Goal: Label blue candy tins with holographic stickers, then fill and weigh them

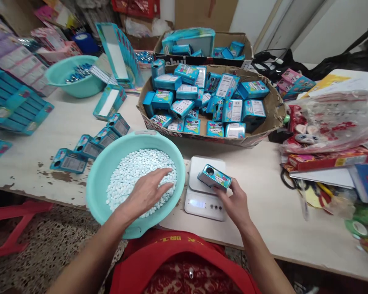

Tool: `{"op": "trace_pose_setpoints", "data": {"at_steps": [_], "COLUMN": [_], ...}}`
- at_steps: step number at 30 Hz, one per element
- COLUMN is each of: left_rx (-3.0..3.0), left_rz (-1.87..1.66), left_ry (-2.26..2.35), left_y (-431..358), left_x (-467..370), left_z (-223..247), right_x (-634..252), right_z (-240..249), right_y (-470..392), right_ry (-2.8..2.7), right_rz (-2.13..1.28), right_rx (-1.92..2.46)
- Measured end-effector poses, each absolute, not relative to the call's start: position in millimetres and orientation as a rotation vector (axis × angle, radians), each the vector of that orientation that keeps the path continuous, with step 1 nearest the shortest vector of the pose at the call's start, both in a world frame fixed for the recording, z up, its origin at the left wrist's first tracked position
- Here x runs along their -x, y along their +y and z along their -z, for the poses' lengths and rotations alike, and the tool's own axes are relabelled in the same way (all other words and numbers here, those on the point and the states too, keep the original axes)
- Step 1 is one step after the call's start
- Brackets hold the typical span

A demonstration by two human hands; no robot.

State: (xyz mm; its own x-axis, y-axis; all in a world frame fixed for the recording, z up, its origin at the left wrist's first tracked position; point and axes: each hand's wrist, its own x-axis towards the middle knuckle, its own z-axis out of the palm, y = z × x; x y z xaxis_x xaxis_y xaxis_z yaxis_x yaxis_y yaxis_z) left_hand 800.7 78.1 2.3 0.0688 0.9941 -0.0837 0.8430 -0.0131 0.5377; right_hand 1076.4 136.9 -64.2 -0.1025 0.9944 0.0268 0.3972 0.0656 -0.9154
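Observation:
My left hand [150, 190] is over the small pale blue candies [135, 163] in a mint-green basin [93, 179], thumb and forefinger apart, the other fingers partly hidden beneath. I see nothing held in it. My right hand [234, 200] grips the end of a small blue candy box [217, 177], fingers on its near side. That box is tilted above the plate of a white kitchen scale [191, 204], with a dark round hole at its left end. I cannot tell whether it touches the plate. The scale's display is lit, but its digits are too small to read.
Behind the scale stands a cardboard tray [257, 136] full of blue boxes. Several more boxes [69, 161] stand left of the basin. A second basin [79, 90] holds shiny wrapped pieces. A plastic bag [340, 118] and tools crowd the right side.

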Motion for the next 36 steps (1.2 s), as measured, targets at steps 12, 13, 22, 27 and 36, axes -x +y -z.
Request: {"op": "trace_pose_setpoints", "data": {"at_steps": [12,13,22,27,36], "left_rx": [-2.243,-2.2,-1.327,-1.297,-1.154], "left_rz": [-1.041,-1.142,-0.594,-0.17,-0.062], "left_ry": [1.873,2.026,3.018,2.905,2.952], "left_y": [92.4,96.4,200.7,223.5,213.1], "left_x": [-800.2,-787.8,-650.2,-619.6,-611.6], "left_z": [-62.9,-64.0,-39.0,-2.1,18.5], "right_x": [-990.5,-988.0,-1006.0,-1012.5,-1016.4], "right_z": [10.6,9.8,-0.1,5.9,17.4], "right_y": [144.0,148.1,207.4,213.7,212.5], "right_ry": [-1.705,-1.653,-1.5,-1.555,-1.58], "right_rz": [-1.054,-1.035,-0.852,-0.843,-0.824], "right_rx": [0.824,0.835,1.066,1.167,1.483]}}
